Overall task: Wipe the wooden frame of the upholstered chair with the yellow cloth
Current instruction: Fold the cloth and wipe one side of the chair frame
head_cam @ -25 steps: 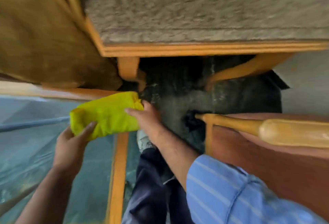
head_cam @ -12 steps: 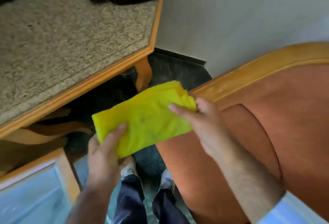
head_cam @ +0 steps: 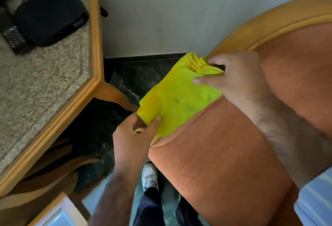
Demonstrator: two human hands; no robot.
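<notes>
Yellow cloth (head_cam: 179, 98) was draped over the wooden frame (head_cam: 265, 26); left hand (head_cam: 133, 135) pinched its near corner, right hand (head_cam: 237, 74) gripped the bunched far end, likely tensioning it for wiping.

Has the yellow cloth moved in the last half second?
Yes. The yellow cloth has come onto the chair's wooden frame, covering its lower end.

Black box (head_cam: 51, 14), remote (head_cam: 13, 37), stone-topped table (head_cam: 45, 82)
</notes>
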